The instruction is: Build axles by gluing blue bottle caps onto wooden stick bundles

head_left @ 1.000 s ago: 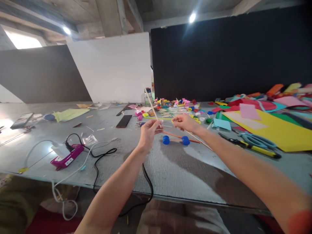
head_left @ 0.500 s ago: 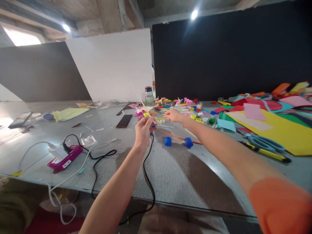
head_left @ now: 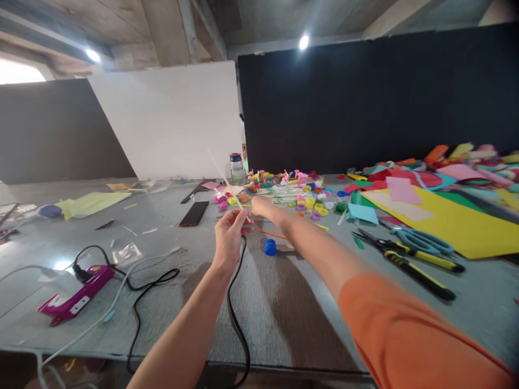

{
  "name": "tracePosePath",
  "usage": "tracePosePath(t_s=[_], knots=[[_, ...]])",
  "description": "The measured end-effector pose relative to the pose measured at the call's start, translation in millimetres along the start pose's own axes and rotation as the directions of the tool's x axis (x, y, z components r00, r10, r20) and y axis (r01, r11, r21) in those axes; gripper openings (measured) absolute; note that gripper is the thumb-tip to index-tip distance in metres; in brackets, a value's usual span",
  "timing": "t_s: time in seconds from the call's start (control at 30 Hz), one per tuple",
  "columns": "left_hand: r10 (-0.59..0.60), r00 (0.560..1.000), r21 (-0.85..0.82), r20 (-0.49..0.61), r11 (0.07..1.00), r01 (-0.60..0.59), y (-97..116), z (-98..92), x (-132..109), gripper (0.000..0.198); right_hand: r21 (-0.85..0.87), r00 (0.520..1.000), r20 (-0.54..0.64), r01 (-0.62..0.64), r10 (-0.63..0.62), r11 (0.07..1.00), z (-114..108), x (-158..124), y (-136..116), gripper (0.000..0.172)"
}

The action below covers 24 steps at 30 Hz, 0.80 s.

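Observation:
My left hand (head_left: 230, 235) pinches a thin pale stick (head_left: 221, 174) between thumb and fingers, and the stick slants up and away to the left. Just beyond and to the right, my right hand (head_left: 263, 207) is closed with its back to me. Its fingertips are hidden, so what it holds does not show. Below the right wrist lie an orange stick (head_left: 271, 233) and a blue cap (head_left: 270, 247) at the end of a pale strip. My right forearm covers the strip's other end. Several coloured caps (head_left: 310, 203) are scattered behind the hands.
Left on the table (head_left: 194, 313) are a magenta power strip (head_left: 77, 296), cables and a dark phone (head_left: 193, 214). A jar (head_left: 236, 168) stands at the back. Scissors (head_left: 424, 240), pliers (head_left: 417, 275) and yellow sheets (head_left: 454, 216) lie to the right. A black cable (head_left: 235, 308) crosses the front edge.
My right hand has come left, closer to my left hand, and its forearm now covers one blue cap. The view has turned right, bringing the pliers into sight. The left hand keeps the stick.

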<state>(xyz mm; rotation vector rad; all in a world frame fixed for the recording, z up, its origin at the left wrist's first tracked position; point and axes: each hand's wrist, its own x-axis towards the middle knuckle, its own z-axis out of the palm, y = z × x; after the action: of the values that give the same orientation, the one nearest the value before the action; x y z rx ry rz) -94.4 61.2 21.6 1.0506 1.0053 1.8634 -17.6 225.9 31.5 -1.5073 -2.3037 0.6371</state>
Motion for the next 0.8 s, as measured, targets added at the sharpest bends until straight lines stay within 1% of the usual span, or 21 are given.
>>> tracePosePath(t_s=[0.07,0.13,0.2,0.27,0.33,0.4,0.5,0.6,0.7,0.8], knots=[[-0.007,1.000,0.008,0.021,1.000,0.007,-1.3,0.4,-1.5,0.039,0.075,1.000,0.002,-0.001,0.001,0.997,-12.1,-9.7,1.8,0.036],[-0.033,0.998,0.020,0.057,0.999,0.032,-2.8,1.4,-4.3,0.039,0.167,1.000,0.006,0.007,-0.008,0.986,-26.7,-26.4,5.6,0.034],[-0.072,0.991,0.032,0.109,0.997,0.069,-4.3,3.8,-8.7,0.039,0.269,0.999,0.008,0.028,-0.031,0.963,-39.9,-51.5,12.8,0.035],[-0.106,0.982,0.036,0.158,0.994,0.101,-6.0,8.5,-15.0,0.038,0.366,0.997,-0.010,0.069,-0.070,0.928,-48.1,-83.5,22.7,0.029],[-0.127,0.970,0.030,0.205,0.992,0.124,-7.6,15.5,-22.8,0.038,0.445,0.993,-0.047,0.119,-0.109,0.887,-50.2,-118.6,32.8,0.027],[-0.146,0.957,0.019,0.252,0.989,0.146,-8.8,23.7,-31.6,0.040,0.502,0.984,-0.102,0.178,-0.146,0.846,-47.3,-151.4,40.2,0.024],[-0.182,0.931,0.010,0.318,0.982,0.189,-9.8,33.2,-43.6,0.046,0.535,0.959,-0.210,0.274,-0.188,0.799,-38.7,-186.2,46.0,0.021],[-0.214,0.912,0.008,0.349,0.974,0.225,-10.8,35.3,-50.6,0.049,0.534,0.934,-0.291,0.340,-0.210,0.774,-29.5,-200.0,49.8,0.018],[-0.236,0.908,0.000,0.345,0.968,0.252,-12.0,32.7,-53.4,0.048,0.521,0.912,-0.340,0.386,-0.230,0.761,-21.4,-202.1,54.1,0.024],[-0.257,0.905,-0.011,0.340,0.961,0.277,-13.4,31.3,-55.4,0.048,0.473,0.888,-0.378,0.430,-0.264,0.769,-16.1,-205.7,57.2,0.027]])
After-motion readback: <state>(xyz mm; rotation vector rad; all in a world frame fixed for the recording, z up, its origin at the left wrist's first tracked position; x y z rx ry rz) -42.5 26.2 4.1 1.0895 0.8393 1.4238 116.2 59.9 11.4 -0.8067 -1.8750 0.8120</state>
